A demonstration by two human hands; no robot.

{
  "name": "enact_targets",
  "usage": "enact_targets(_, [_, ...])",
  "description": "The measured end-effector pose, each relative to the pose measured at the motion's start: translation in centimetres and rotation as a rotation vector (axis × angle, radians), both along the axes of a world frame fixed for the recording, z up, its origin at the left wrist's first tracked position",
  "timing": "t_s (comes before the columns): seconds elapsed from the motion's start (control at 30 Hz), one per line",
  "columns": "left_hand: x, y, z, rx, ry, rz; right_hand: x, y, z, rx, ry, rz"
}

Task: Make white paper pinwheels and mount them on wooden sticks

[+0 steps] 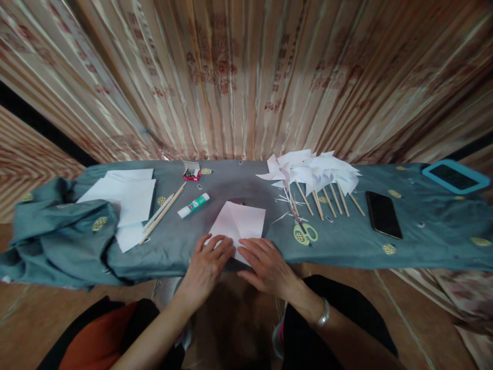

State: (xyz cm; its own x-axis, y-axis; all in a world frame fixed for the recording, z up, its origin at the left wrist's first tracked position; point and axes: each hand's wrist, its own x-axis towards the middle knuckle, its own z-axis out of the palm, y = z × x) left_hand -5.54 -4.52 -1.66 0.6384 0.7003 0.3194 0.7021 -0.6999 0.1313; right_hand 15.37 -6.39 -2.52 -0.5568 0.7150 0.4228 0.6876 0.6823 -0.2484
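A white sheet of paper (243,220) with a crease down its middle lies at the table's near edge, one corner towards me. On its lower left part rests my left hand (210,257), its fingers laid flat. My right hand (265,262) presses on the lower right part with fingers stretched out and the thumb apart. The hands cover the sheet's near sides. Left of the paper lies a glue stick (193,205) with its cap on. Green-handled scissors (305,234) lie to the right, their blades pointing away among thin paper strips.
Paper pinwheels (319,172) on wooden sticks are piled at the back right. Further right are a black phone (384,215) and a blue-framed tablet (456,176). Leftward lie loose sticks (164,213), a small red box (191,173), paper sheets (134,192) and bunched cloth (63,226).
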Motion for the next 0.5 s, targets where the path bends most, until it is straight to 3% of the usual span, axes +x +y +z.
enact_targets(0.3, [-0.6,0.2,-0.1,0.005,-0.062,-0.018,2.5,0.7,0.3,-0.147,-0.011,-0.004])
enact_targets(0.5, [-0.5,-0.3,-0.2,0.008,-0.057,-0.033,2.3,0.5,0.1,-0.093,0.010,-0.007])
